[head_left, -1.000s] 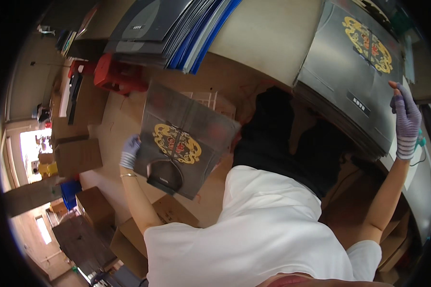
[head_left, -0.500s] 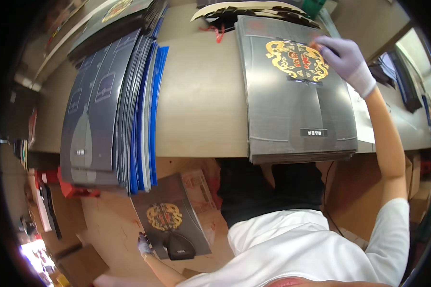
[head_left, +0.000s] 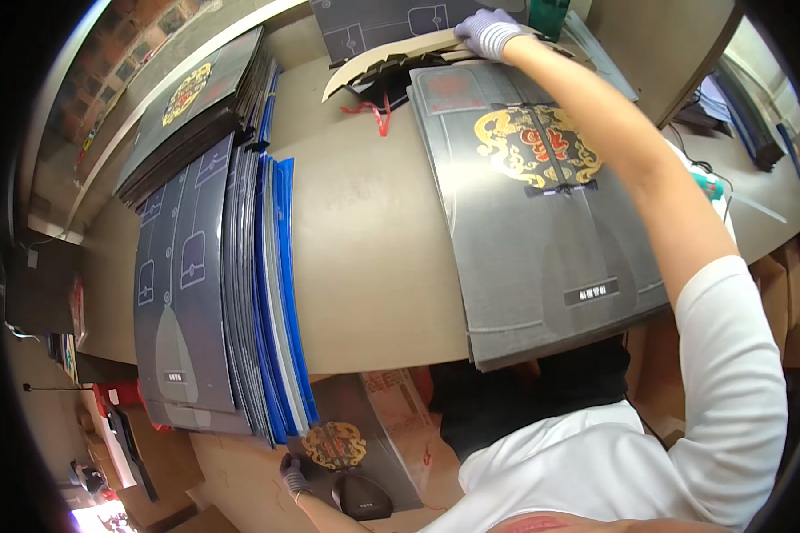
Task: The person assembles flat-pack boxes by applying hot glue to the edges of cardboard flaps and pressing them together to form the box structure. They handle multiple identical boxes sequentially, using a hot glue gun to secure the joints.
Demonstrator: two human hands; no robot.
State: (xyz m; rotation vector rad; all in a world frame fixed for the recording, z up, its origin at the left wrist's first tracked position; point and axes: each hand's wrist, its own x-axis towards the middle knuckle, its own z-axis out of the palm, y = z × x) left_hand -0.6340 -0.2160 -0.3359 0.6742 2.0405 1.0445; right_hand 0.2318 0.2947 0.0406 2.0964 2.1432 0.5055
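My right hand point(head_left: 489, 31), in a pale glove, reaches across the table and closes on the end of a curved beige cardboard piece point(head_left: 387, 60) at the far edge. Under my arm lies a stack of flat grey cartons point(head_left: 524, 266) with a gold and red emblem on top. My left hand point(head_left: 293, 475), also gloved, hangs below the table's near edge. It holds a grey carton point(head_left: 378, 444) with a gold emblem by its lower corner.
A fanned stack of grey and blue sheets point(head_left: 231, 293) covers the table's left side, with a dark stack point(head_left: 196, 107) behind it. A red ribbon point(head_left: 380, 111) lies by the beige piece. Brown cardboard boxes point(head_left: 240, 471) stand on the floor below.
My right hand has moved from the far corner of the grey carton stack onto the beige cardboard piece. My left hand keeps the emblem carton low beside me.
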